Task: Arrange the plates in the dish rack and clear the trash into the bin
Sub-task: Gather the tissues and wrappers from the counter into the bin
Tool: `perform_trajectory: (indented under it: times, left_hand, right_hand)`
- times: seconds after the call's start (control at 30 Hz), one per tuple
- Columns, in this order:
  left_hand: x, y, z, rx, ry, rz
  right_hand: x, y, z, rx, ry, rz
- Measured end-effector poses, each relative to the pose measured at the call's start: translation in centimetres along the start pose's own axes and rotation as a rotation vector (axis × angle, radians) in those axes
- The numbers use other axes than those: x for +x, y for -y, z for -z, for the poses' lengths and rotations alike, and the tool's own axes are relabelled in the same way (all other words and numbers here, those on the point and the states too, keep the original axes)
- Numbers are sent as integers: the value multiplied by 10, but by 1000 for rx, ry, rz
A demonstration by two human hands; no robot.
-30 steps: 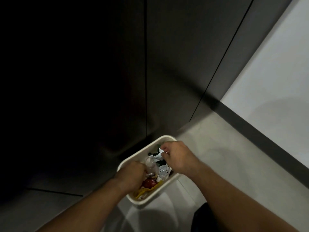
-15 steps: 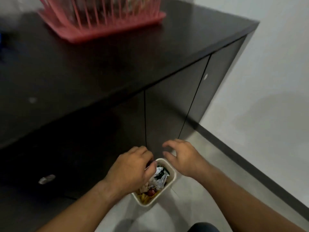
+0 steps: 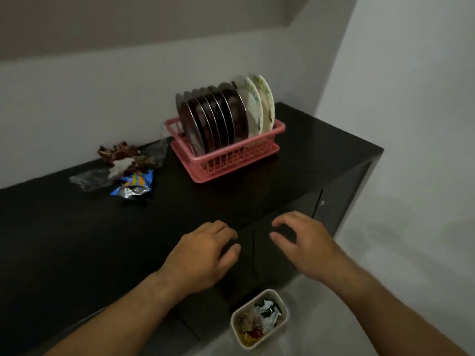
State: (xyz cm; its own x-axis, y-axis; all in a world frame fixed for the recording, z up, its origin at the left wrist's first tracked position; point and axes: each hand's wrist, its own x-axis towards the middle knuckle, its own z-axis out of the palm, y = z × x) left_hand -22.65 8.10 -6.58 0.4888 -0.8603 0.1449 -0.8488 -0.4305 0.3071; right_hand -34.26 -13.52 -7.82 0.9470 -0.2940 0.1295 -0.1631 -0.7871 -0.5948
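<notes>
Left hand [image 3: 203, 253] and right hand [image 3: 305, 242] are hovering, grips slack and empty, so probably should be bunching all wrappers [image 3: 126, 168] left of dish rack [image 3: 226, 160], plastic included.

Left hand [image 3: 203, 255] and right hand [image 3: 305, 245] (both empty) hover above the bin [image 3: 232, 325].

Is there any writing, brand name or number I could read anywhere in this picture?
No text here can be read.
On the blue snack wrapper, on the dark cabinet top: orange and yellow print, too blurred to read.
On the white plates in the pink dish rack: a leafy pattern only, no words.
</notes>
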Motion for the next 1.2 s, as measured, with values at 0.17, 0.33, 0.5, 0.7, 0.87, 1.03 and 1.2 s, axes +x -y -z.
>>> perform_trajectory:
  times: [0.17, 0.33, 0.5, 0.7, 0.87, 1.03, 1.2]
  left_hand:
    - [-8, 23, 26, -3, -100, 50]
    - [-8, 67, 42, -10, -140, 28]
    - [-4, 135, 76, -14, -145, -18]
    - [1, 215, 115, -46, -254, -38]
    - [5, 267, 137, -54, -266, -43]
    - [10, 306, 145, -90, -316, -41]
    - [5, 347, 141, -166, -336, 17]
  right_hand:
    - [16, 32, -2, -8, -13, 44]
    - [45, 66, -17, -44, -9, 28]
    - [93, 120, -44, -38, -62, -8]
    - [154, 181, -82, -7, -106, 46]
    - [186, 206, -111, -61, -73, 55]
    - [223, 223, -134, -185, -42, 139]
    - [257, 226, -177, -230, 34, 123]
